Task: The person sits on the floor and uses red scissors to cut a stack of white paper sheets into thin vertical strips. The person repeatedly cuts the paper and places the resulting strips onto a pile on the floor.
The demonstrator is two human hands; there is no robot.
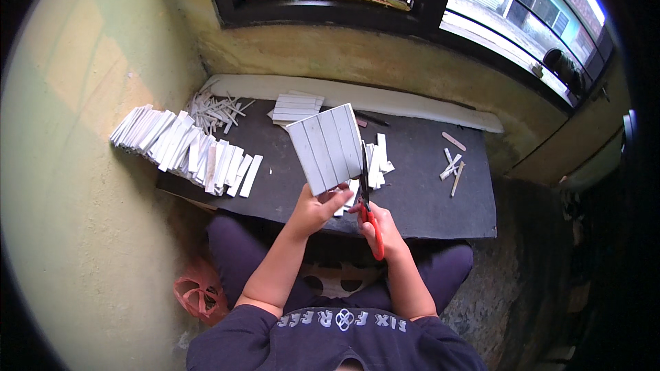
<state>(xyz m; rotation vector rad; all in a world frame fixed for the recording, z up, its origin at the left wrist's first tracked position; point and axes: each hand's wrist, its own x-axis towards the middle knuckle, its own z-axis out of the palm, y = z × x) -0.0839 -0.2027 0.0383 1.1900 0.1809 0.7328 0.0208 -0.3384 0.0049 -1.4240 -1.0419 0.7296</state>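
My left hand (315, 211) grips a white square foam sheet (326, 150) by its lower edge and holds it up above the table. Dark lines divide the sheet into several strips. In my right hand (388, 232) is a pair of scissors with red handles (377, 235). Their dark blades point away from me along the sheet's right edge; whether they touch it I cannot tell. Cut white strips (375, 165) lie in a loose heap under and beside the blades. Behind the held sheet, more lined white sheets (295, 104) rest on the table.
A long row of white strips (168, 139) covers the left of the dark table (440, 199), with thin offcuts (218, 111) behind it. A few strips (450, 165) lie at right. A long white slab (309, 89) lines the wall. A red plastic bag (201, 288) sits on the floor.
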